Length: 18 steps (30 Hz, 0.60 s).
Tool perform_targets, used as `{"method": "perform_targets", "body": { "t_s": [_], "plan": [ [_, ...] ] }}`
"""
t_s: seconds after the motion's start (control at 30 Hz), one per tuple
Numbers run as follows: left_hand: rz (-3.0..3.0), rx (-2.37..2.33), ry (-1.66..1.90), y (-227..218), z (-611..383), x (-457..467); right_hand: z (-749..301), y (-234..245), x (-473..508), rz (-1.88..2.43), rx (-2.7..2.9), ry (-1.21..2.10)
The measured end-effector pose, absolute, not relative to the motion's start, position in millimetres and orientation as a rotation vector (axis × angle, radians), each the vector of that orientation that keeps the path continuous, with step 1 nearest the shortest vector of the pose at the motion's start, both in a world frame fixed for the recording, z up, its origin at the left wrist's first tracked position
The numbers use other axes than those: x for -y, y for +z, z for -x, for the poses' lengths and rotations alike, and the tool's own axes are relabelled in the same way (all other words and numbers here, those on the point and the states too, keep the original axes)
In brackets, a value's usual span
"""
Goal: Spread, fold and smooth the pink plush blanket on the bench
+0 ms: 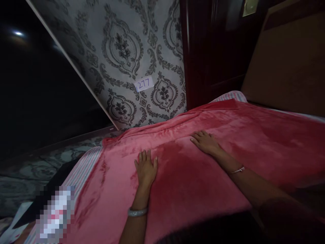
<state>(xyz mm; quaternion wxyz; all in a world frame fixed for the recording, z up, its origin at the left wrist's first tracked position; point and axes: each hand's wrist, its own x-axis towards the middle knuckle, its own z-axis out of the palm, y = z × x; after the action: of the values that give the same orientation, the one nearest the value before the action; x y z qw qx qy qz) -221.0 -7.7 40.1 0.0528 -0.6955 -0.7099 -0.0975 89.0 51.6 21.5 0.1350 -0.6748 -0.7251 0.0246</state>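
Observation:
A plush pink-red blanket (193,186) lies spread out before me, mostly flat, with low folds along its far edge. My left hand (146,167) rests palm down on it left of the middle, fingers stretched out and a bangle on the wrist. Farther to the right, my right hand (204,141) also lies flat on the blanket, its fingers extended; a thin bracelet circles that wrist. Neither hand grips anything. Striped cloth (87,162) shows from under the blanket at the left, and more of it peeks out at the far edge.
Behind the blanket rises a patterned wall (122,51) with a paper label (144,83) reading 277. A large dark screen-like panel (38,84) leans in at the left. At the right stand a dark red door (215,51) and a brown board (289,64). The lower left corner is pixelated.

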Motion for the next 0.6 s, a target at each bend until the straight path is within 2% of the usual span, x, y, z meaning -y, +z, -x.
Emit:
{"method": "perform_targets", "body": {
  "t_s": [0.27, 0.4, 0.5, 0.6],
  "plan": [
    [1.996, 2.439, -0.397, 46.3, 245.0, 9.9, -98.3, 31.6, -48.8, 2.084, 1.891, 0.282],
    [1.913, 2.493, -0.365, 55.9, 261.3, 18.9, -89.8, 49.7, -40.1, 2.099, 1.906, 0.111],
    [1.987, 2.349, -0.352, 72.7, 250.7, 21.2, -56.1, 63.1, -27.1, 1.845, 2.124, -0.093],
    [2.264, 2.13, -0.307, 84.9, 217.4, 16.9, -7.0, 63.9, -13.2, 1.49, 2.4, -0.111]
  ]
}}
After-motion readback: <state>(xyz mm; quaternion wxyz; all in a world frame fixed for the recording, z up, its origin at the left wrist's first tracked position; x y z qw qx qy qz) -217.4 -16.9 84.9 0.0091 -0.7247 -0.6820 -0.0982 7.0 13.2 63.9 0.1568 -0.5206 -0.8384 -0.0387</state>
